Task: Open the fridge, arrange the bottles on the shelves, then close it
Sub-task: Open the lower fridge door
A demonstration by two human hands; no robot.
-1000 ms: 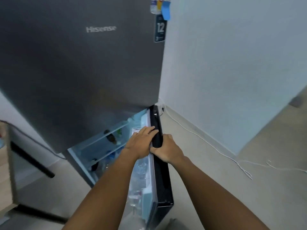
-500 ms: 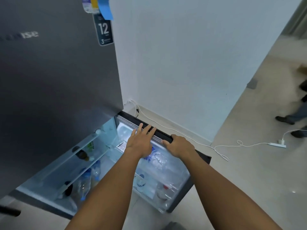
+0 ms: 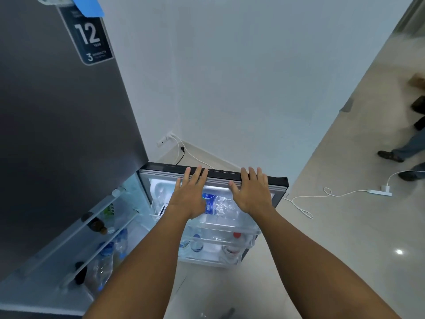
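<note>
The grey fridge (image 3: 57, 134) fills the left of the view. Its lower door (image 3: 220, 174) stands swung wide to the right. My left hand (image 3: 189, 195) and my right hand (image 3: 251, 192) lie flat on the door's top edge, fingers spread and draped over it, holding nothing else. The door's racks hold several clear water bottles (image 3: 220, 207), one with a red cap (image 3: 236, 234). Inside the fridge, glass shelves (image 3: 108, 203) carry a dark brown bottle (image 3: 96, 224) and blue-capped water bottles (image 3: 108, 252). My forearms hide part of the door racks.
A white wall (image 3: 230, 77) stands close behind the door. A socket (image 3: 164, 139) with cables sits at its foot. A white charger cable (image 3: 333, 194) trails across the tiled floor. A person's legs and shoes (image 3: 400, 153) are at the right edge.
The lower door has swung from nearly edge-on to wide open toward the wall. My hands went from gripping its edge to lying flat on top, and the view turned right.
</note>
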